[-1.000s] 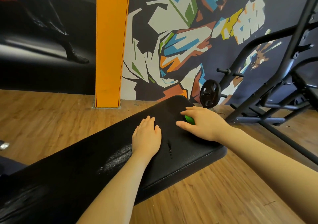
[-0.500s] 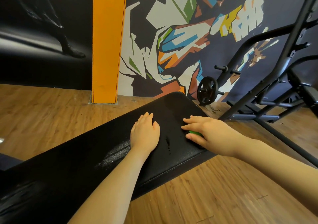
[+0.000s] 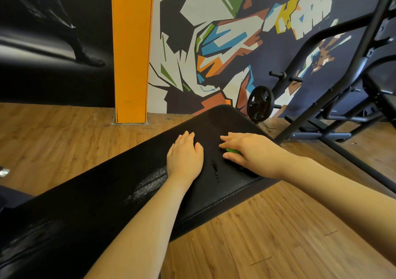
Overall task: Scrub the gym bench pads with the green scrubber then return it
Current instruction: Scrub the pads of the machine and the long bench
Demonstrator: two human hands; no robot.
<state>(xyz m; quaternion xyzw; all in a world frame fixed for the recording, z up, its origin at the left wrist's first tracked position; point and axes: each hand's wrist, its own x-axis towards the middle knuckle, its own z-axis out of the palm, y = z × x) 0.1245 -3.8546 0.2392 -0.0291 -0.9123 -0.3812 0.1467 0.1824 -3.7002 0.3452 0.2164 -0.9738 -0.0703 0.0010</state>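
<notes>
A long black gym bench pad [image 3: 111, 195] runs from lower left to upper right. My left hand [image 3: 185, 157] lies flat on it, fingers straight and together. Just right of it, my right hand [image 3: 249, 152] covers the green scrubber [image 3: 233, 150] and holds it down on the pad between thumb and fingers; only a small green sliver shows. White foamy streaks [image 3: 150, 182] and a few dark wet drips [image 3: 215, 169] mark the pad beside my left wrist.
A wooden floor [image 3: 267, 231] surrounds the bench. An orange pillar [image 3: 131, 54] and a painted mural wall stand behind. A black weight plate [image 3: 259, 104] leans past the pad's far end. A black metal rack frame [image 3: 334, 99] occupies the right side.
My right hand with the scrubber slid toward the pad's near right edge, then back toward the middle and closer to my left hand. My left hand stays flat in place.
</notes>
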